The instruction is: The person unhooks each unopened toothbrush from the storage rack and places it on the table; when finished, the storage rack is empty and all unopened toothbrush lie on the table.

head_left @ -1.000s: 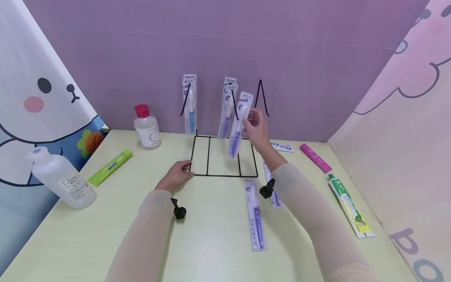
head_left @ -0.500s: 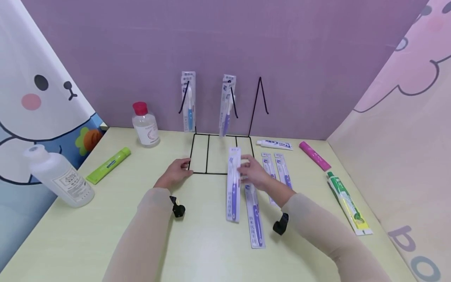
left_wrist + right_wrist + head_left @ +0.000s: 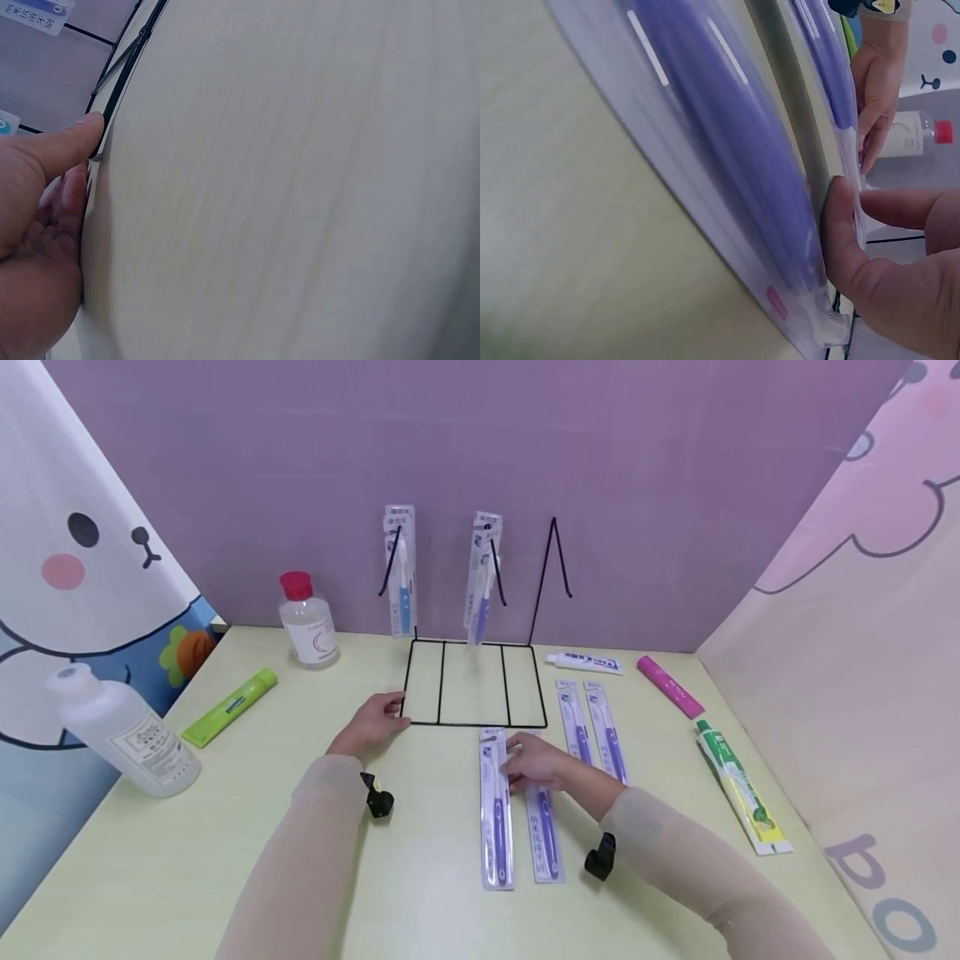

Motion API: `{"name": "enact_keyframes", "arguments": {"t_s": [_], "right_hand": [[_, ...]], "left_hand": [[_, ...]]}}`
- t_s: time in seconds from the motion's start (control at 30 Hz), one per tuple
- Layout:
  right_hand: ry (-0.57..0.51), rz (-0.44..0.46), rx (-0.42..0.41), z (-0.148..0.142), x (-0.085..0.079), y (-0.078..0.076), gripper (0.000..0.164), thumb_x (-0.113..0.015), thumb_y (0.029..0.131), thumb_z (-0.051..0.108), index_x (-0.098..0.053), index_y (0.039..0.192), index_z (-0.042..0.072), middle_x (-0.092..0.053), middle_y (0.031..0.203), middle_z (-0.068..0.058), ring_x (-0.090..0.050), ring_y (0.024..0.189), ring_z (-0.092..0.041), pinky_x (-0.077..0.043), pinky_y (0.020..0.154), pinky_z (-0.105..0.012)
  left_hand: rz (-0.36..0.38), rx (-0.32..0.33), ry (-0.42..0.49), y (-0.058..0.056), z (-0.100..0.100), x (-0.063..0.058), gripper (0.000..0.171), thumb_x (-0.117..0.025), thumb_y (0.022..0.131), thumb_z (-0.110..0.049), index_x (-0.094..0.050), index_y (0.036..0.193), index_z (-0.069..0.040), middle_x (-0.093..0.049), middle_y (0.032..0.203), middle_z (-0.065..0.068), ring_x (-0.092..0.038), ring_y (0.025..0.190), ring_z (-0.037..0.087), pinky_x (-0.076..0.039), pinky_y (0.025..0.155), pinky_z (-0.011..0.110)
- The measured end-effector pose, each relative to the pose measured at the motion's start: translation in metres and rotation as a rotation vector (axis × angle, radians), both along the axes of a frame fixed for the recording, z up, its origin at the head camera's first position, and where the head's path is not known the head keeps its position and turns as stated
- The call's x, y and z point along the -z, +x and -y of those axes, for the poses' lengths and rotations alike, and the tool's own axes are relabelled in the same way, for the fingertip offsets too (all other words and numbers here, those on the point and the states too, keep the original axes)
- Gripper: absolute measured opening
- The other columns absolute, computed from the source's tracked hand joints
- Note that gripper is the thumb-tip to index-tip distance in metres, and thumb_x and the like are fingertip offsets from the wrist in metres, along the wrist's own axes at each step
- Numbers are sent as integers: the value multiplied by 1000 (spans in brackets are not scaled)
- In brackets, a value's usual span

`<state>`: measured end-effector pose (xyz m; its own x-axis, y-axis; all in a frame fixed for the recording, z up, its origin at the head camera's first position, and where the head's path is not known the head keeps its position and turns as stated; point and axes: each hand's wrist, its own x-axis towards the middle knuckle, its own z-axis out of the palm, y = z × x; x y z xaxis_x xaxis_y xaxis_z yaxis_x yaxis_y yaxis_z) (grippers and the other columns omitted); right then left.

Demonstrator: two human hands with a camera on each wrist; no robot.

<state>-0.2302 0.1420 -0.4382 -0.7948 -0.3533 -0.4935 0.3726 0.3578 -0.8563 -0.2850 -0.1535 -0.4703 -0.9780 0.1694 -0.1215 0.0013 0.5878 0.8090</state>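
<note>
My right hand [image 3: 536, 760] pinches a packaged purple toothbrush [image 3: 497, 835] by its edge, near the top, low over the table. Another packaged toothbrush [image 3: 545, 839] lies beside it, partly hidden by that hand. At the front left corner of the black wire rack [image 3: 472, 724], my left hand [image 3: 370, 724] grips the frame between thumb and fingers. In the left wrist view the thumb [image 3: 71, 146] lies against the wire. Packaged blue toothbrushes [image 3: 402, 589] hang on the rack's left hook, and purple ones [image 3: 482, 585] on the middle hook. Nothing hangs on the right hook [image 3: 557, 556].
Two more packaged toothbrushes [image 3: 606, 731] lie right of the rack. Around them are a white toothpaste tube [image 3: 585, 663], a pink tube [image 3: 670, 686] and a green-yellow tube [image 3: 742, 789]. On the left are a red-capped bottle [image 3: 310, 627], a green tube [image 3: 230, 707] and a white pump bottle [image 3: 127, 735].
My right hand has brought the packaged toothbrush away from the middle hook, down and toward me, beside the one on the table. The left hand has stayed at the rack's corner.
</note>
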Motion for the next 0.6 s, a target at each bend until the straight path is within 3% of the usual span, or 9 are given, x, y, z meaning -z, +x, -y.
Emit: {"name": "enact_keyframes", "arguments": {"t_s": [0.37, 0.5, 0.6], "right_hand": [[319, -148, -125, 2, -10, -4, 50, -66, 77, 0, -44, 121, -10, -63, 71, -14, -63, 63, -24, -53, 58, -31], [433, -189, -169, 1, -21, -10, 53, -66, 78, 2, -43, 123, -11, -64, 70, -13, -63, 63, -24, -53, 55, -31], [462, -208, -178, 1, -36, -18, 51, -65, 80, 2, -42, 124, -10, -64, 76, -15, -63, 67, -25, -53, 54, -31]], "left_hand": [[4, 13, 5, -1, 2, 1, 59, -61, 87, -15, -35, 138, -3, -43, 125, 18, -39, 115, 31, -30, 99, 43], [2, 9, 14, 1, 2, 0, 59, -62, 86, -15, -35, 137, -3, -44, 125, 18, -39, 115, 31, -30, 98, 44], [4, 4, 18, 3, 1, -1, 59, -61, 86, -14, -35, 137, -3, -43, 125, 18, -39, 115, 31, -30, 98, 44]]}}
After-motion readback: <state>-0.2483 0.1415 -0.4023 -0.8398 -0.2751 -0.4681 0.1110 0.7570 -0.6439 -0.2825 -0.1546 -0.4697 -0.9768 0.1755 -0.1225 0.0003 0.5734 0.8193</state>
